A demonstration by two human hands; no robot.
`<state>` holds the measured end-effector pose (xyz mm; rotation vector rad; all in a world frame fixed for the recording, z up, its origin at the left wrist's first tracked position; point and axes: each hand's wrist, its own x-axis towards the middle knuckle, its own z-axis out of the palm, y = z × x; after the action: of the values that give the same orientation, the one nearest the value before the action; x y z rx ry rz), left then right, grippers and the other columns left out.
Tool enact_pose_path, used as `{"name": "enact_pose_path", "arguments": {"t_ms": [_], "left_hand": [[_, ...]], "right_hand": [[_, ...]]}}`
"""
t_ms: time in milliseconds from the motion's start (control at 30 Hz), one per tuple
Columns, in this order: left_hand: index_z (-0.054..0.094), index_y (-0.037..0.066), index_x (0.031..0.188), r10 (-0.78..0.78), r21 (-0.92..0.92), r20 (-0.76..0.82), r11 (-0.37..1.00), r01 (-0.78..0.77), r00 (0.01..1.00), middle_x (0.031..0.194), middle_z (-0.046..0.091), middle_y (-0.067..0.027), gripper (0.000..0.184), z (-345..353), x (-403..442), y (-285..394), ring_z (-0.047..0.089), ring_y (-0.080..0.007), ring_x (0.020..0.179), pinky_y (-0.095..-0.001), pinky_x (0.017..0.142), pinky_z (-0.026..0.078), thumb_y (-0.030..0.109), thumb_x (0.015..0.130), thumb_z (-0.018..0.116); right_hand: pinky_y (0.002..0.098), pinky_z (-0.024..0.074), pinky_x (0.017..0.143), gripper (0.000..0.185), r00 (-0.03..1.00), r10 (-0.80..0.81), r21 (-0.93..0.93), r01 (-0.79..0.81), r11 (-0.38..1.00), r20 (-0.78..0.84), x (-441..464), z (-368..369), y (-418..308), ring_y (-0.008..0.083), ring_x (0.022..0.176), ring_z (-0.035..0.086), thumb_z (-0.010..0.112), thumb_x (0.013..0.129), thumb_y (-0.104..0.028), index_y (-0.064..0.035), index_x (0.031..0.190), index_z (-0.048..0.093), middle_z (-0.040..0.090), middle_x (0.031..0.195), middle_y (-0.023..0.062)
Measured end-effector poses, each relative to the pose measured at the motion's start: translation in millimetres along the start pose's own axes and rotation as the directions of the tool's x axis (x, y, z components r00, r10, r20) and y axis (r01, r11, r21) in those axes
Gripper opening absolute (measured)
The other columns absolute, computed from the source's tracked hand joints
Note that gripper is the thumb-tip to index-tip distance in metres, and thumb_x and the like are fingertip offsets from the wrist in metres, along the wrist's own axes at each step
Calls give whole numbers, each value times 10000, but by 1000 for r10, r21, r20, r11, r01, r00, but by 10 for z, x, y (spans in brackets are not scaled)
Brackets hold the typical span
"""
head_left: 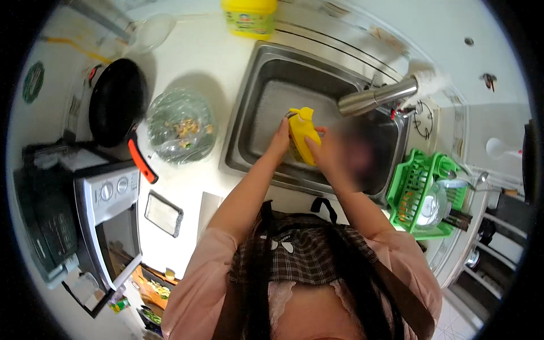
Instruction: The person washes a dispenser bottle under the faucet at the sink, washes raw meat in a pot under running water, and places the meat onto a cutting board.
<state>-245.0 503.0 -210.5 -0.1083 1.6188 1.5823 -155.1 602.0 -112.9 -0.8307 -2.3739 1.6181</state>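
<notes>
A yellow object, long and smooth with a ragged upper end, is held over the steel sink. My left hand grips it from the left side, near its upper part. On its right side my right hand holds the lower part, with fingers wrapped round it. Something dark shows at the fingertips of my left hand, too small to make out. The metal faucet reaches over the sink just to the right of the object. The sink's right part is blurred.
A clear plastic bag with food scraps stands left of the sink, beside a black pan. A yellow tub is behind. A green dish rack stands right; a microwave is at the left.
</notes>
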Motion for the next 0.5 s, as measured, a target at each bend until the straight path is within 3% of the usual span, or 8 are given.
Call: {"name": "enact_pose_path", "arguments": {"t_ms": [33, 200, 267, 300, 333, 367, 400, 500], "left_hand": [[320, 65, 1321, 28, -87, 73, 996, -21, 997, 1327, 360, -116, 629, 108, -3, 2, 338, -233, 1216, -320, 1002, 242, 524, 898, 243], [245, 124, 1364, -19, -217, 172, 974, 57, 985, 1354, 314, -93, 604, 418, 245, -72, 270, -208, 1255, -327, 1016, 213, 508, 899, 282], [211, 109, 1370, 204, -225, 130, 959, -171, 970, 1353, 315, -87, 558, 441, 377, -112, 291, -212, 1246, -324, 1017, 223, 429, 921, 294], [211, 109, 1370, 190, -217, 142, 964, -156, 972, 1353, 315, -87, 558, 445, 449, -142, 291, -212, 1246, -324, 1017, 223, 429, 921, 294], [211, 99, 1369, 230, -144, 147, 967, -209, 962, 1352, 316, -85, 535, 443, 545, -132, 301, -212, 1241, -323, 1018, 227, 392, 929, 296], [211, 89, 1367, 269, -70, 150, 963, -261, 951, 1351, 317, -83, 513, 441, 599, -149, 310, -213, 1236, -323, 1018, 230, 354, 937, 298], [211, 89, 1367, 262, -62, 151, 965, -255, 953, 1351, 317, -83, 513, 459, 561, -105, 310, -213, 1236, -323, 1018, 230, 354, 937, 298], [198, 78, 1368, 123, -41, 119, 992, -119, 985, 1349, 320, -84, 497, 501, 489, 31, 330, -214, 1224, -318, 1011, 246, 305, 940, 313]], "right_hand": [[243, 465, 573, 388, 985, 171, 163, -169, 972, -3, 49, 53, 188, 130, 708, 593, 611, 795, -87, -65, 1110, 385, 609, 849, 125], [258, 456, 573, 332, 938, 346, 352, -326, 877, 9, 310, 156, 935, 127, 676, 573, 581, 830, -167, -57, 1095, 413, 600, 792, 111], [327, 474, 614, 300, 989, 145, 241, -142, 960, 6, 440, 96, 1033, 228, 688, 602, 565, 834, -209, -40, 1059, 459, 606, 800, 160], [327, 474, 614, 300, 987, 161, 246, -156, 957, -3, 509, 3, 1077, 228, 688, 602, 565, 834, -209, -40, 1059, 459, 606, 800, 160], [366, 471, 640, 282, 998, 65, -125, -64, 990, 3, 629, -146, 1087, 289, 714, 596, 553, 827, -198, -31, 1042, 477, 600, 822, 187], [406, 469, 667, 267, 999, -21, -475, 42, 879, 50, 746, -296, 1087, 351, 740, 590, 542, 819, -186, -23, 1025, 495, 593, 844, 213], [449, 452, 715, 245, 984, -79, -520, -17, 854, -162, 858, -516, 888, 403, 813, 552, 517, 789, -126, -13, 1007, 514, 577, 897, 231], [370, 407, 848, 420, 812, -323, -295, 196, 935, -485, 1716, -1039, 1496, 238, 982, 515, 453, 882, -237, -3, 1225, 389, 533, 1062, 126]]}}
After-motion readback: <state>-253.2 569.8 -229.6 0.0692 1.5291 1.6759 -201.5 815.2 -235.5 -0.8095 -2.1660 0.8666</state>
